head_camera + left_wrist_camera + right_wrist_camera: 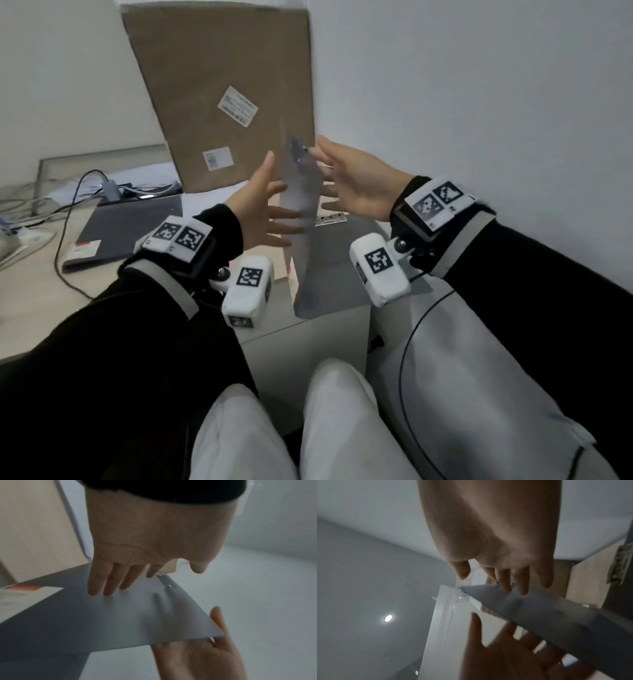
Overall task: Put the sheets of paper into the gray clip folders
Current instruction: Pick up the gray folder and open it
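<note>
A gray clip folder (pixel 303 202) stands with one cover raised upright over the table's front corner, its metal clip (pixel 297 150) at the top. Its lower gray part (pixel 346 274) lies flat on the table. My left hand (pixel 270 219) has straight fingers laid against the cover's left face (pixel 120 615). My right hand (pixel 342 185) is spread on the other side, fingertips (pixel 506 586) touching the cover (pixel 556 615) near its top edge. A second gray folder (pixel 126 229) with a red and white label lies shut on the left of the desk. White sheets (pixel 137 174) show behind it.
A tall cardboard box (pixel 222 96) leans against the wall just behind the raised cover. Cables (pixel 68 212) and an adapter cross the left of the desk. The white wall (pixel 479 102) runs close along the right. My knees are below the desk edge.
</note>
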`<action>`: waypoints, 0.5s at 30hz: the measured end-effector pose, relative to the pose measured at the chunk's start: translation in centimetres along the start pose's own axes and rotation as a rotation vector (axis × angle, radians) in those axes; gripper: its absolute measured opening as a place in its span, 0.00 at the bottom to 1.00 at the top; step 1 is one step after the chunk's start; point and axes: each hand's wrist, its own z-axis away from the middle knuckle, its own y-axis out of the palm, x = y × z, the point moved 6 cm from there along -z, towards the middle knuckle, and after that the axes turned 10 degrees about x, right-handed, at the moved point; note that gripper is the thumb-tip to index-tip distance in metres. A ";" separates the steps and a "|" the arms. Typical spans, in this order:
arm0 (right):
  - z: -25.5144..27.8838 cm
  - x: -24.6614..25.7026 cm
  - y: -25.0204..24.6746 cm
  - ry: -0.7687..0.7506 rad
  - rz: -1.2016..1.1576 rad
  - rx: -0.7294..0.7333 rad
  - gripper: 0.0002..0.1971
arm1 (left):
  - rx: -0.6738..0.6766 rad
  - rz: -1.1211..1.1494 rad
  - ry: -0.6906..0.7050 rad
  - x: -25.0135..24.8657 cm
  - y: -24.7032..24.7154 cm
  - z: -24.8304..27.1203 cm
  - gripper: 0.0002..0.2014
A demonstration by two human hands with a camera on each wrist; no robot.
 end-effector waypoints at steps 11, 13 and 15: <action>-7.5 -4.4 6.0 0.148 0.582 0.072 0.26 | -0.258 -0.034 -0.034 3.2 -11.0 6.5 0.12; -9.1 -6.4 5.4 0.221 0.741 0.091 0.26 | -0.384 -0.049 -0.072 5.4 -13.6 7.6 0.11; -10.5 -8.4 4.7 0.297 0.863 0.095 0.27 | -0.445 -0.147 -0.173 7.9 -15.6 8.2 0.11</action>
